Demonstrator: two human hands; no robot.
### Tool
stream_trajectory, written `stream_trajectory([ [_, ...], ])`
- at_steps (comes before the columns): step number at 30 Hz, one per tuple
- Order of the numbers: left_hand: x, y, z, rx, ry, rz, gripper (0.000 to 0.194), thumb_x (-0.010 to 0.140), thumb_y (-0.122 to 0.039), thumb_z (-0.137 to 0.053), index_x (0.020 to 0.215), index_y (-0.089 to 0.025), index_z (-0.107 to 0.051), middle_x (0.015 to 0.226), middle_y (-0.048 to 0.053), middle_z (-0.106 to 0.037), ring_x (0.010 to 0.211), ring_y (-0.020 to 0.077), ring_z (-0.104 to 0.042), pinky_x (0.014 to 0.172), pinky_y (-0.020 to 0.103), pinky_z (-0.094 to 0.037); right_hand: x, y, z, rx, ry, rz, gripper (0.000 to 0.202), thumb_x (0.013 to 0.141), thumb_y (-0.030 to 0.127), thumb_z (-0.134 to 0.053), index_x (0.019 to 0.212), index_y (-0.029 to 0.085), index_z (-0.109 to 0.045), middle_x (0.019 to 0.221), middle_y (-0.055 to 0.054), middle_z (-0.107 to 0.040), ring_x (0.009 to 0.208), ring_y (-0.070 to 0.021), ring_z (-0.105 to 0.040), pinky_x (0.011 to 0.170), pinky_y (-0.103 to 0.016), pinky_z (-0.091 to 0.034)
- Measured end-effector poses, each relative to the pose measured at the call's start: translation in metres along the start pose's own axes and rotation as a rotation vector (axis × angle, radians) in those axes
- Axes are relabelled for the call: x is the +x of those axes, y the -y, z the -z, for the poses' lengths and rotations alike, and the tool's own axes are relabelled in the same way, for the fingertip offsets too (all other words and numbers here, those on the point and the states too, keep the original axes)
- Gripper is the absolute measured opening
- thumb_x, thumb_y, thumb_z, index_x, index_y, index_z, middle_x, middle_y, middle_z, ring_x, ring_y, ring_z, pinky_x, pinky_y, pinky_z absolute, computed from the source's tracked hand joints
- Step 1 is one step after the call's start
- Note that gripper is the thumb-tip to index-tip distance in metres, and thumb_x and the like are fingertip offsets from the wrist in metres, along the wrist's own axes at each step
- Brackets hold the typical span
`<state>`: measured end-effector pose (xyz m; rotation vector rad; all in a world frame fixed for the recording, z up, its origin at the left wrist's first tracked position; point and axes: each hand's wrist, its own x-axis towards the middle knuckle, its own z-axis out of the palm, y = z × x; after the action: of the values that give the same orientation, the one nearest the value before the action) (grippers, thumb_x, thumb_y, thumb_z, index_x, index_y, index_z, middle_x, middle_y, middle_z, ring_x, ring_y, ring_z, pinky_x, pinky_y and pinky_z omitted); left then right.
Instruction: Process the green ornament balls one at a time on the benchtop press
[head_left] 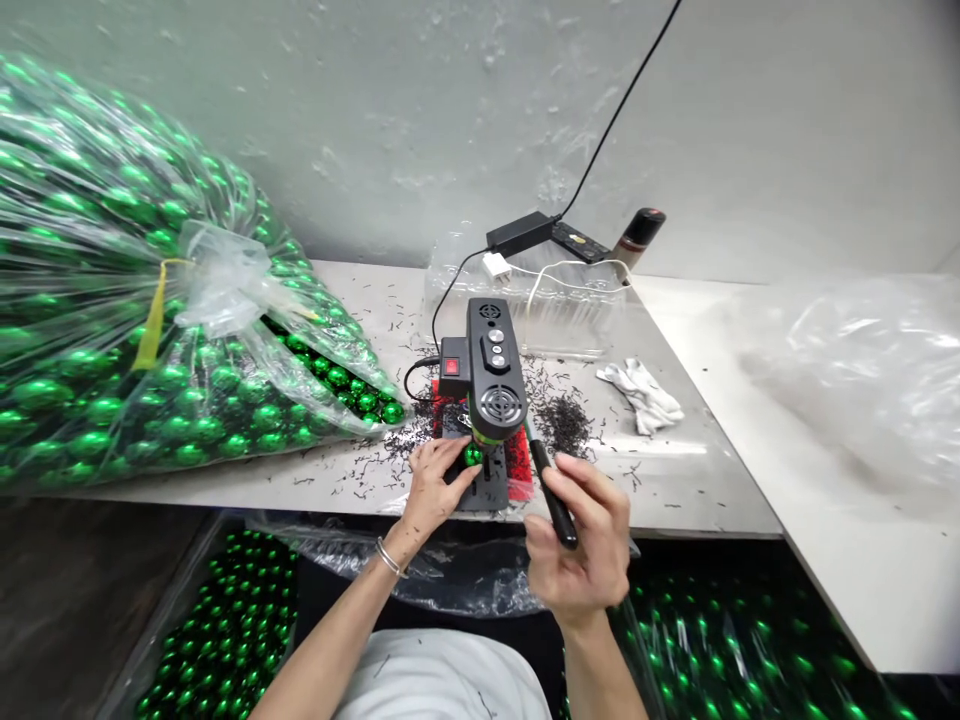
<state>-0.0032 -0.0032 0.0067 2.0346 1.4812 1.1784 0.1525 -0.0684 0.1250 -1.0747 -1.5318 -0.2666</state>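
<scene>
My left hand (435, 480) is closed on a shiny green ball (472, 455), pinching it between thumb and fingers under the front end of a small black machine (491, 365). The machine has round vents, silver buttons and a red switch on its side. In my right hand (585, 530) is a tool with a black handle (555, 495), held between thumb and fingers. Its thin far end points up toward the machine's right side, and the tip is hard to make out. A black slotted base plate (491, 490) lies below the ball, over a red sheet (519, 465).
A large clear bag (112, 300) of green balls leans at the left. Dark scraps (562, 425) lie heaped right of the machine. White gloves (641, 395) rest farther right. Behind are a clear plastic box (450, 320), a black adapter (520, 233) and cables. More green balls (225, 610) sit below the table.
</scene>
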Motion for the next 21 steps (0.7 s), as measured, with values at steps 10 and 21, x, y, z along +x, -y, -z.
stream_trajectory([
  [10,0.003,-0.003,0.001,-0.009,0.091,0.014,0.031,0.082,-0.03,-0.076,0.113,-0.024,-0.072,0.112,0.007,-0.073,0.109,0.0264,-0.062,0.105,0.048,-0.041,0.016,-0.006,-0.016,0.22,0.132,-0.009,0.021,0.097,0.018,-0.045,0.079,0.019,-0.056,0.073,-0.003,-0.064,0.072,-0.0149,-0.063,0.063,-0.029,-0.049],
  [21,0.001,0.003,-0.005,-0.067,0.06,0.0,0.034,0.079,-0.031,-0.08,0.112,-0.024,-0.073,0.11,0.007,-0.074,0.109,0.0265,-0.063,0.106,0.048,-0.04,-0.045,-0.037,-0.046,0.193,0.0,0.096,0.031,0.1,0.021,-0.035,0.072,0.02,-0.049,0.073,-0.003,-0.056,0.064,-0.0129,-0.049,0.06,-0.031,-0.041],
])
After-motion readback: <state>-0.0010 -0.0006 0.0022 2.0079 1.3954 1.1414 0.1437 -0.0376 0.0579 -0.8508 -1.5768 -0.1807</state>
